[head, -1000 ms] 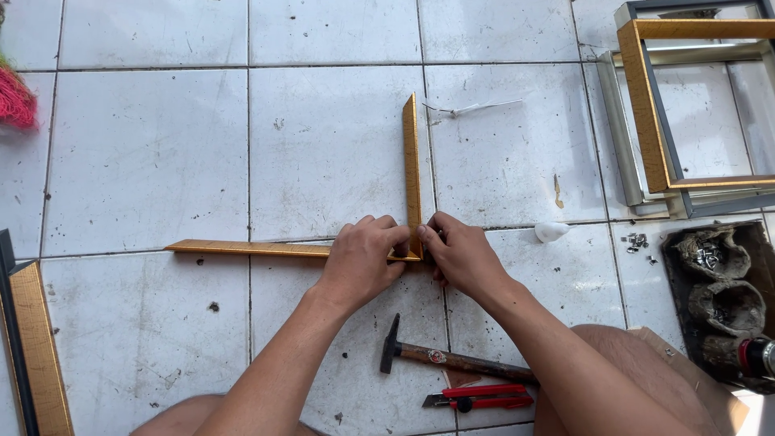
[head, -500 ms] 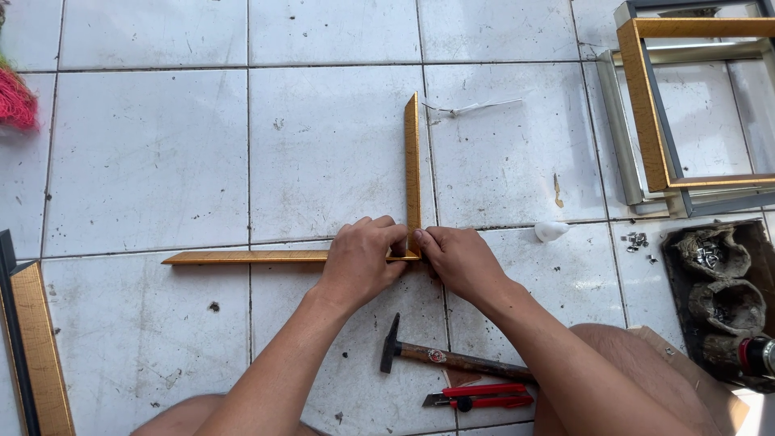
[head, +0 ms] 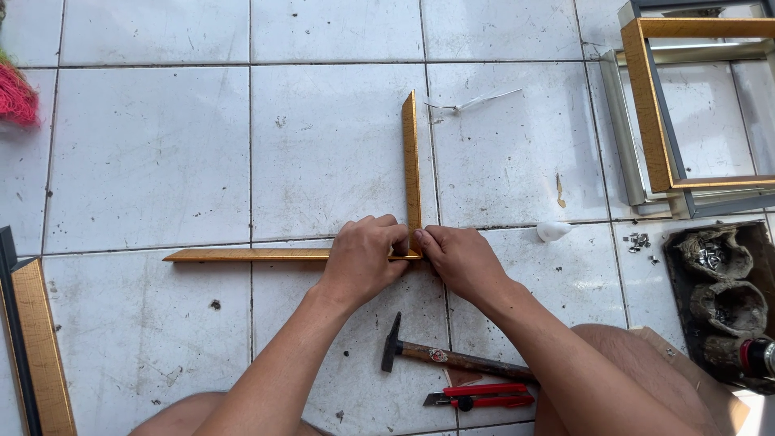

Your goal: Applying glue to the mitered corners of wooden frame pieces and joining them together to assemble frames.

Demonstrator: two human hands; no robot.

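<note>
Gold moulding strips are pressed together into an L on the white tiled floor, the horizontal strip running left and the upright strip running away from the person, and the corner where they meet is gripped by both hands. The left hand is closed over the horizontal strip's end, the right hand pinched against the joint. A hammer and a red utility knife are seen on the tiles just behind the wrists, and stacked frames are seen towards the floor's far right.

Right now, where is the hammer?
In the head view, the hammer lies on the tiled floor under the right forearm, just above the red utility knife.
</note>
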